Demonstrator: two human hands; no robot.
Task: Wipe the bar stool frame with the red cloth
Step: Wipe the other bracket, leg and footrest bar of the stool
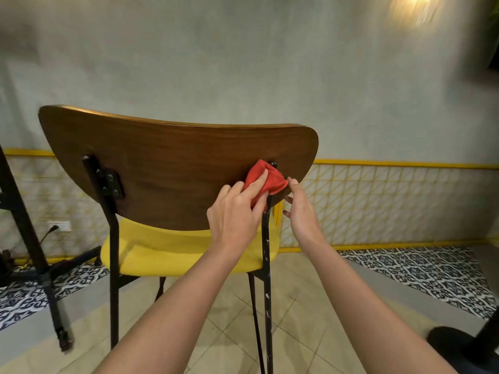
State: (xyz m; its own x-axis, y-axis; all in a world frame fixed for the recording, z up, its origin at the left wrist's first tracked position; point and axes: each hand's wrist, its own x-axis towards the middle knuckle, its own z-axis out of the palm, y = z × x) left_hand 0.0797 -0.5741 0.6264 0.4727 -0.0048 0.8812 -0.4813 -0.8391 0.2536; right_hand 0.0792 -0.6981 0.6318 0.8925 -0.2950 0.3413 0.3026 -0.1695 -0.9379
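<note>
Pressing a red cloth [266,179] against the bar stool frame [266,252], a person works at the top of its right-hand rear upright, where the black metal meets the curved wooden backrest [175,163]. The left hand [235,211] grips the bunched cloth, forefinger laid along the top and fabric pinched beneath. The right hand [299,211] stands relaxed just beside it, fingers straight and holding nothing, one fingertip touching the cloth's right edge. The cloth covers the upright's top end. A black bracket [110,182] shows bare on the left upright [113,238]. Below the cloth, the right-hand upright carries pale chips along its length. The yellow seat [167,249] lies beyond the backrest, and the legs stand on beige floor tiles [229,333] before a grey wall [243,63] with a yellow-trimmed tiled base. A black stand [24,211] rises at the left, near a wall socket [60,227] with a plug in it. A round black base [459,344] sits at the lower right.
</note>
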